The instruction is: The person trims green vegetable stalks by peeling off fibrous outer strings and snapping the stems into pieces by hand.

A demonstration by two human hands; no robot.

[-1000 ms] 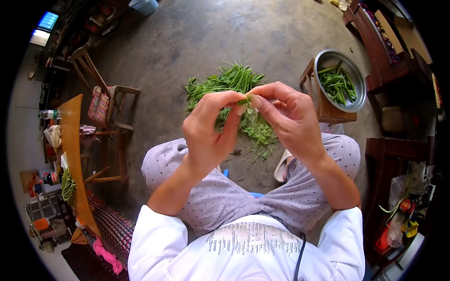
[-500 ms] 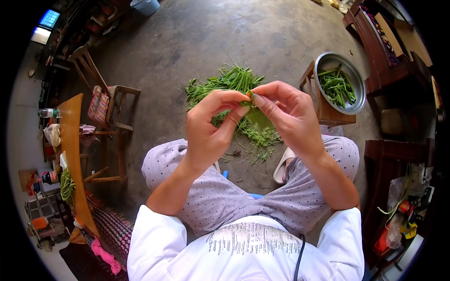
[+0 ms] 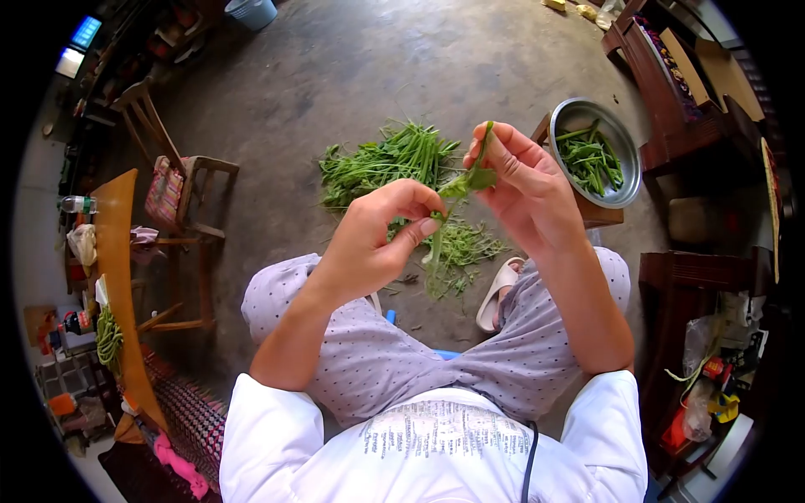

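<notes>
A leafy green stem [image 3: 457, 184] stretches between my two hands, above the floor. My right hand [image 3: 532, 184] pinches its upper part between thumb and fingers, with a leaf hanging below the grip. My left hand [image 3: 377, 235] is closed at the lower end, thumb against forefinger, and a thin pale green strip dangles under it. Behind my hands, a pile of green stems [image 3: 394, 163] lies on the floor. Nearer my feet are loose, curly trimmings [image 3: 470, 243]. To the right, a metal basin [image 3: 631, 172] holds cut green stems [image 3: 591, 159].
The basin rests on a wooden stool [image 3: 599, 215]. At left stand a wooden chair [image 3: 189, 168] and a wooden table [image 3: 126, 251] with a bundle of green strands [image 3: 109, 335] at its edge. Dark wooden furniture [image 3: 671, 134] lines the right side. A blue bucket [image 3: 251, 12] is far back.
My hands have moved apart: the right went up and right with the stem, the left slightly down. The leafy stem now shows stretched between them. The whole view shifted slightly.
</notes>
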